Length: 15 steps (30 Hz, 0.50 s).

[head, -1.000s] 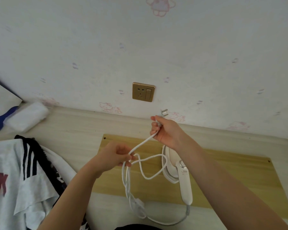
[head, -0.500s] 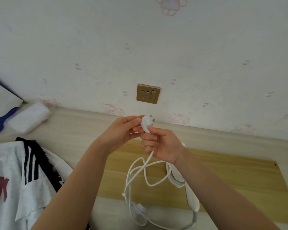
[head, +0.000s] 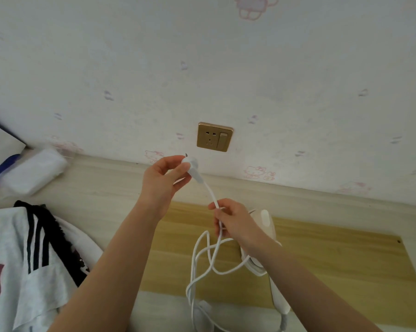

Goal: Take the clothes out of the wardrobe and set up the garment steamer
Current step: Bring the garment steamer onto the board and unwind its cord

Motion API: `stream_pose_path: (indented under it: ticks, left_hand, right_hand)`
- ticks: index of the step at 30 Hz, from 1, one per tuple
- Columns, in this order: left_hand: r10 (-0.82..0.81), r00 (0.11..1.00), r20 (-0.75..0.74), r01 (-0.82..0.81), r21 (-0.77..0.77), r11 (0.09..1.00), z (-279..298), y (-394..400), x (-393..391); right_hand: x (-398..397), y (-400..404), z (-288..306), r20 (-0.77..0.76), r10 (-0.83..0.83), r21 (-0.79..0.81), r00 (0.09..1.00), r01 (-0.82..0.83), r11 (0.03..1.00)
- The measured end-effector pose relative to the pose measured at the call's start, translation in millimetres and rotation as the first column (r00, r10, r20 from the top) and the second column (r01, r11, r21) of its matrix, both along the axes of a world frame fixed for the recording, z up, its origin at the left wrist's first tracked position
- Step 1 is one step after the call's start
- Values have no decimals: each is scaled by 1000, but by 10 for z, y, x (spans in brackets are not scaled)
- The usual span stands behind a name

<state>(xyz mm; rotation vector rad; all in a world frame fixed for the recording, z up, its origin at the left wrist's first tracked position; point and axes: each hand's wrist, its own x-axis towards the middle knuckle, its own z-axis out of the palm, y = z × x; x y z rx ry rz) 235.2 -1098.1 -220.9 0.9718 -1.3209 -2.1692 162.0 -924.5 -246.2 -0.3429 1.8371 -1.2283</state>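
While your left hand (head: 162,180) pinches the plug (head: 190,162) mid-frame, just below the wall socket (head: 214,137), your right hand (head: 233,221) pinches the cord (head: 208,255) lower down; its tangled loops could snag and drag the steamer (head: 267,250).

Only a cut-off red letter shows on the grey T-shirt (head: 15,271); nothing legible.

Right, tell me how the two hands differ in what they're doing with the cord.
The left hand pinches the white plug, raised near the wall socket; the right hand grips the cord lower down, above the steamer. The left hand sits higher and nearer the wall. Both are closed on the same white cord.
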Motion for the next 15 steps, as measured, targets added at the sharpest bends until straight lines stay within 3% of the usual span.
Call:
stream_pose_path:
  ticks: [3,7,15]
  left_hand:
    - [76,997,-23,-77,-15,997,42,22,-43]
    - [63,998,18,-58,-194,979,54,71,-112]
    - [-100,987,126,141,-383,913,-64,114,-362]
  right_hand:
    - [68,24,-35,-74,193,48,978,-190,981]
    - [-132,-30,-86,-269,53,113,962,-23,993]
    - [-452,-410,128,-422,-92,-84,902,62,995]
